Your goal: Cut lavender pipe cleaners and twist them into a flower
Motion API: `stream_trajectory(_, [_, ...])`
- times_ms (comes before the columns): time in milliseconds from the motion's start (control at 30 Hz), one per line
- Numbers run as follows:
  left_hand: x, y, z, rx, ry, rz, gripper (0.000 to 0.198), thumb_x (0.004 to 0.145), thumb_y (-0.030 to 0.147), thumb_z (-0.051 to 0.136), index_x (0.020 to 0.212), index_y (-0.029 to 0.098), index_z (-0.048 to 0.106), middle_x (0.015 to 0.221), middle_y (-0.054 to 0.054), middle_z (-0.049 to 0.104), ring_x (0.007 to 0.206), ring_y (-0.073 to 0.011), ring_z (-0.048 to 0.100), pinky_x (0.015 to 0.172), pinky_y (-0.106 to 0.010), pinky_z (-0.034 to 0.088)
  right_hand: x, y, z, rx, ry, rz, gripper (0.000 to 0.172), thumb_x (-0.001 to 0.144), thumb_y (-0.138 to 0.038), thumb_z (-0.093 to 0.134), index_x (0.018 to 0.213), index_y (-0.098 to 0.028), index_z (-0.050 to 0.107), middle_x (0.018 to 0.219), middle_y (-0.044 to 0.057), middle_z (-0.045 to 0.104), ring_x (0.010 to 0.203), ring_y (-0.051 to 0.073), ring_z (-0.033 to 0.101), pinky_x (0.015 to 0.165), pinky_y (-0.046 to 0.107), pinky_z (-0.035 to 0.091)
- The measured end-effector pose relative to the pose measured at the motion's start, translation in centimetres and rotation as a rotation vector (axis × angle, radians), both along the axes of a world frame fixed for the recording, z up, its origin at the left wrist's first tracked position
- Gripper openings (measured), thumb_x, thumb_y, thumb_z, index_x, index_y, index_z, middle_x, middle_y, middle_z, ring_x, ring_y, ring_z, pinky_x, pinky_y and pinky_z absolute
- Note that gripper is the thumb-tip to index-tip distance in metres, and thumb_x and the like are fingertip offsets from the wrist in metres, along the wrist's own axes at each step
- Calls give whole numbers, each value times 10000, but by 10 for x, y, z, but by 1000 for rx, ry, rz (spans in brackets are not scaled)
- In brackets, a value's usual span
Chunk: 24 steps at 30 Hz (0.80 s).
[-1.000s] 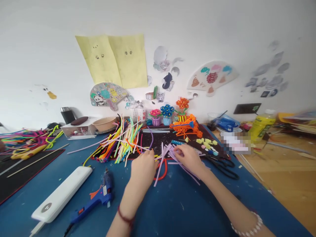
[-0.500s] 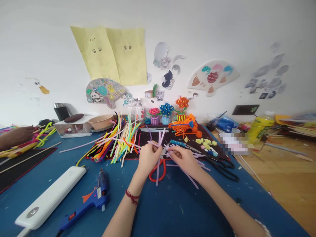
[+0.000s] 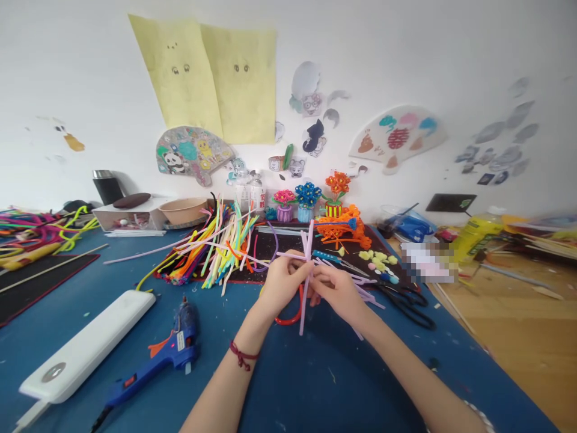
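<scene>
Crossed light-purple pipe cleaners (image 3: 308,245) are held upright between my two hands. My left hand (image 3: 285,282) pinches them at the crossing, its fingers closed. Against the same crossing, my right hand (image 3: 336,288) presses its closed fingertips from the other side. Loose purple pipe cleaners (image 3: 370,299) lie on the table behind and under my right hand. Below my hands, the red loop of a handle (image 3: 293,317) shows, the rest of that tool being hidden. A blue-handled tool (image 3: 327,257) lies just beyond my right fingers.
To the left lie a blue glue gun (image 3: 178,343) and a white power strip (image 3: 90,343). Colourful pipe cleaners (image 3: 234,240) are heaped beyond my left hand. Black scissors (image 3: 408,307) and yellow pompoms (image 3: 378,260) lie to the right. Pipe-cleaner flower pots (image 3: 305,210) stand by the wall.
My hands have come together at the crossing, my right fingers now touching it. The view has shifted slightly, and another person's hand at the far left is gone from view.
</scene>
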<state>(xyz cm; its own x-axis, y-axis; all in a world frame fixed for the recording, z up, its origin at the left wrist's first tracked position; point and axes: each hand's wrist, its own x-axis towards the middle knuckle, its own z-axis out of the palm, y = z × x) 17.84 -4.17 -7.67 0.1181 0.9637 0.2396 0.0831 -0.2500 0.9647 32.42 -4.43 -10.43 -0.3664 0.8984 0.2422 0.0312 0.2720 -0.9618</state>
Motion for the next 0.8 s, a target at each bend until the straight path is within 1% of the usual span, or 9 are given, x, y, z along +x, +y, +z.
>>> stream_trajectory(100, [1,2,-6,64,175,122,107,784,263,592,830,166,589,635,4,622,550,-118,572,531,-212,404,1,2,-3,16,-67,-30,292,823,-480,592,772,-192,585,582,6,633,436,152,593,426,262,480])
stream_trajectory(167, [1,3,-8,62,185,135,102,790,261,576,832,169,590,627,2,623,549,-123,580,523,-212,401,3,4,-4,41,-104,-65,298,830,-483,578,778,-190,605,580,7,627,425,145,575,414,255,461])
stream_trajectory(333, [-2,2,-3,25,46,84,146,752,289,638,792,149,627,668,-17,643,609,-122,579,556,-211,415,10,7,-1,148,-169,-231,333,844,-479,549,796,-173,669,517,-8,562,392,123,493,406,243,405])
stream_trajectory(433, [-3,-3,4,-72,-65,25,197,734,320,674,793,137,630,632,-10,624,571,-106,546,532,-203,394,14,7,5,188,-143,-336,326,829,-460,575,789,-155,684,530,-1,564,423,126,494,426,243,402])
stream_trajectory(533, [-1,-7,9,-130,-163,-44,226,725,334,695,803,133,628,648,-7,623,550,-86,523,516,-192,376,17,6,11,200,-93,-390,311,812,-448,600,777,-151,684,558,8,578,465,129,501,449,242,414])
stream_trajectory(600, [0,-8,11,-127,-198,-70,231,726,341,696,800,132,632,653,-6,619,548,-80,515,517,-192,377,18,5,14,177,-39,-370,308,806,-452,607,773,-154,676,545,0,558,473,130,496,439,237,411])
stream_trajectory(633, [1,-8,11,-111,-201,-65,230,730,346,691,792,132,635,647,-6,615,548,-81,511,517,-194,379,18,4,15,163,-23,-329,307,807,-454,607,773,-156,673,544,-3,551,476,130,498,440,237,416])
stream_trajectory(733, [4,-8,10,-22,-142,-1,217,750,355,665,746,140,641,623,-7,602,565,-93,513,526,-200,393,17,4,14,156,-35,-198,304,817,-459,595,796,-166,672,591,3,577,505,135,527,480,248,454])
stream_trajectory(800, [6,-8,9,34,-89,30,208,757,350,657,731,144,641,632,-12,606,592,-103,526,536,-199,402,16,4,11,170,-72,-173,310,832,-461,576,837,-168,677,601,6,589,499,138,533,484,255,460])
